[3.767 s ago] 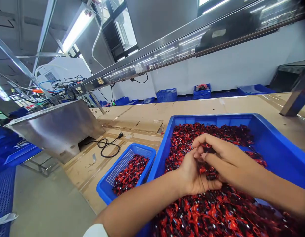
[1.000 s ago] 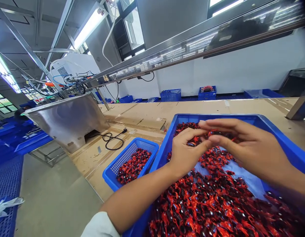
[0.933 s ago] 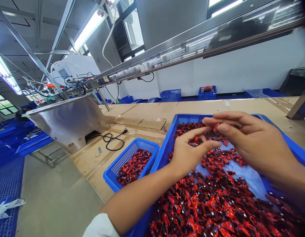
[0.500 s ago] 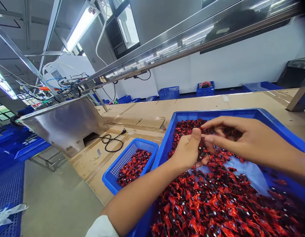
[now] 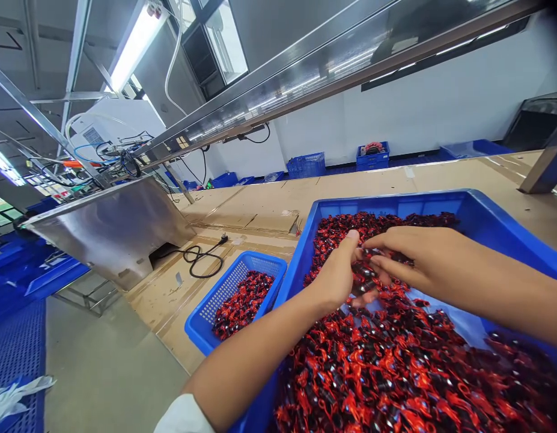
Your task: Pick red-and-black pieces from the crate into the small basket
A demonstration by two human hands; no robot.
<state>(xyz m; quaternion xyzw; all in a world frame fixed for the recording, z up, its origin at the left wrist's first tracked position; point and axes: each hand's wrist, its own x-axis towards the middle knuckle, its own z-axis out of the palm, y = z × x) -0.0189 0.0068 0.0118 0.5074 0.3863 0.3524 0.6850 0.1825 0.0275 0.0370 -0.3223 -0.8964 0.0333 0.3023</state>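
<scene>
At the left, a metal housing (image 5: 107, 231) is standing on the cardboard-covered table (image 5: 233, 207), and a black cord (image 5: 206, 267) is lying looped beside it, its plug pointing away. Next, a small blue basket (image 5: 215, 300) (its walls full of little holes) is holding a heap of red-and-black pieces (image 5: 244, 304). The left hand (image 5: 336, 273) is cupping over the large bin, thumb raised, its curled fingers cradling a few dark pieces (image 5: 365, 278). The large blue bin (image 5: 494, 240) is sitting just beside the basket, and loose red-and-black pieces (image 5: 377, 373) are covering much of its bottom. The right hand (image 5: 413, 252) is reaching in from the right, thumb and forefinger narrowing together near the left fingers; whether it is gripping anything, I cannot tell.
</scene>
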